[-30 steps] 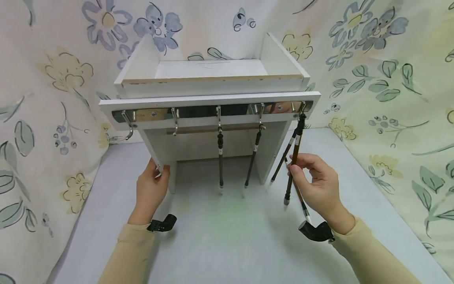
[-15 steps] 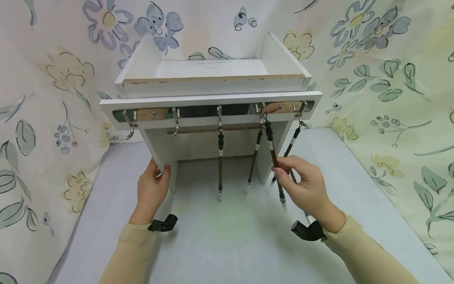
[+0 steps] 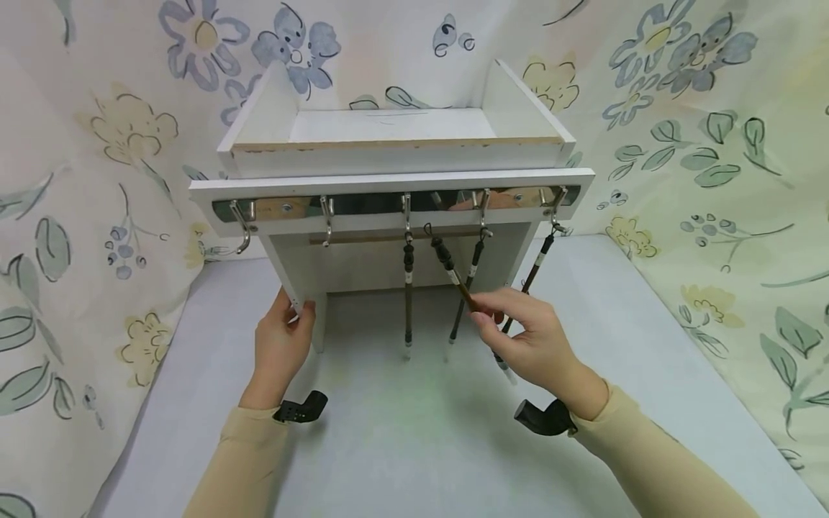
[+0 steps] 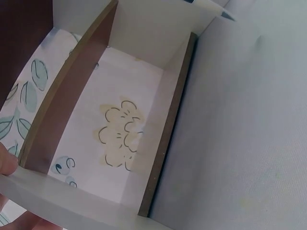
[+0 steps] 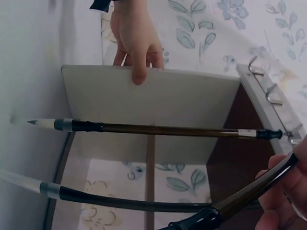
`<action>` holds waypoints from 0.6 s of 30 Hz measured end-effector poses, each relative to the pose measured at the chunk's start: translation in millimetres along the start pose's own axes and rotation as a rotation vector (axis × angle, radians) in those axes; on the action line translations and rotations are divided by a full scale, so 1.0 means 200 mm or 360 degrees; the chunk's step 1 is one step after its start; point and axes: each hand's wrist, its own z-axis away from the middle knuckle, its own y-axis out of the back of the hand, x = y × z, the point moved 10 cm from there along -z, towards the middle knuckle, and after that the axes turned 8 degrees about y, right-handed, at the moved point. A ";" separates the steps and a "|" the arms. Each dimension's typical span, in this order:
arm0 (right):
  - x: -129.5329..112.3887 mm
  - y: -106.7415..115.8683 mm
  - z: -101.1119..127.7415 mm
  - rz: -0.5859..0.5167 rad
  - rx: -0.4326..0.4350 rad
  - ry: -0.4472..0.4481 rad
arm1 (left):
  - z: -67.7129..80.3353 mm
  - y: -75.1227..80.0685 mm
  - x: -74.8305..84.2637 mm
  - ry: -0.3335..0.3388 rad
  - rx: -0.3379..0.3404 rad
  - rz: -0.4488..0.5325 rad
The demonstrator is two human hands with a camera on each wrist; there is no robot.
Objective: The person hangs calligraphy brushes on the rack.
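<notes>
A white wooden shelf unit (image 3: 395, 160) carries a metal hook rail (image 3: 365, 203) across its front. My left hand (image 3: 281, 347) grips the front edge of the unit's left side panel, thumb on the inner face. My right hand (image 3: 527, 338) pinches the brown handle of a calligraphy brush (image 3: 456, 277). This brush tilts, its cord loop up and to the left, free of the hooks, between the third and fourth; its lower end is partly behind the hand. Other brushes hang from the middle hook (image 3: 408, 295), the fourth hook (image 3: 484, 208) and the rightmost hook (image 3: 557, 208).
Two left hooks (image 3: 241, 226) bear no brush. Behind the rail, a crossbar (image 3: 369, 236) spans the open lower bay. White cloth (image 3: 388, 446) covers the table. Flower-printed fabric (image 3: 699, 173) rises behind and at both sides.
My right hand has carried the brush leftward, from beside the rightmost hook past the fourth, tilting it more. My left hand keeps its grip on the side panel.
</notes>
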 end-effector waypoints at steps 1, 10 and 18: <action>0.01 -0.01 0.00 0.0000 -0.0010 0.0005 | 0.00 0.00 0.00 -0.0002 -0.0001 -0.0002; 0.00 -0.08 -0.03 -0.0014 -0.0059 -0.0003 | 0.00 0.00 0.01 0.0014 -0.0025 0.0000; 0.02 -0.19 -0.06 -0.0058 -0.0160 -0.0105 | 0.00 0.00 0.01 0.0020 -0.0018 0.0012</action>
